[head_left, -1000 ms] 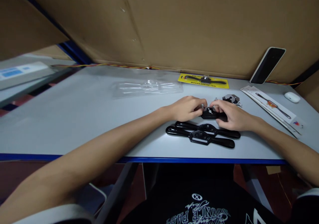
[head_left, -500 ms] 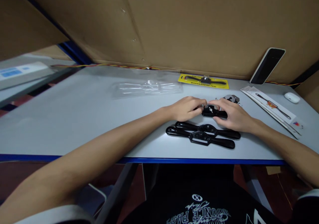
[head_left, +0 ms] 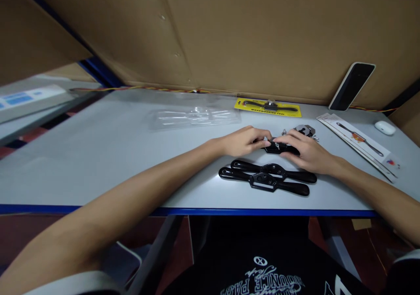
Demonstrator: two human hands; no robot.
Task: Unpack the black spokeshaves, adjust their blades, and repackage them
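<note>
A black spokeshave (head_left: 274,148) with a small silver screw at its middle lies between my two hands. My left hand (head_left: 246,142) is closed on its left part, thumb and fingers at the centre body. From the other side my right hand (head_left: 303,150) grips the right handle, its fingertips near the screw. Two black spokeshave bodies (head_left: 266,181) rest side by side nearer to me on the table. Just behind my right hand sit several grey metal blades and caps with wing screws (head_left: 305,131), partly covered by the fingers.
Clear plastic blister shells (head_left: 197,116) lie at the back, beside a yellow card with a packaged spokeshave (head_left: 269,107). On the right are printed cards (head_left: 357,139), a white earbud case (head_left: 384,128) and a phone (head_left: 352,86) leaning on the cardboard wall (head_left: 262,32).
The fingers of both hands have shifted slightly over the spokeshave, and its screw now shows more clearly at the middle. Everything else on the table stays in place.
</note>
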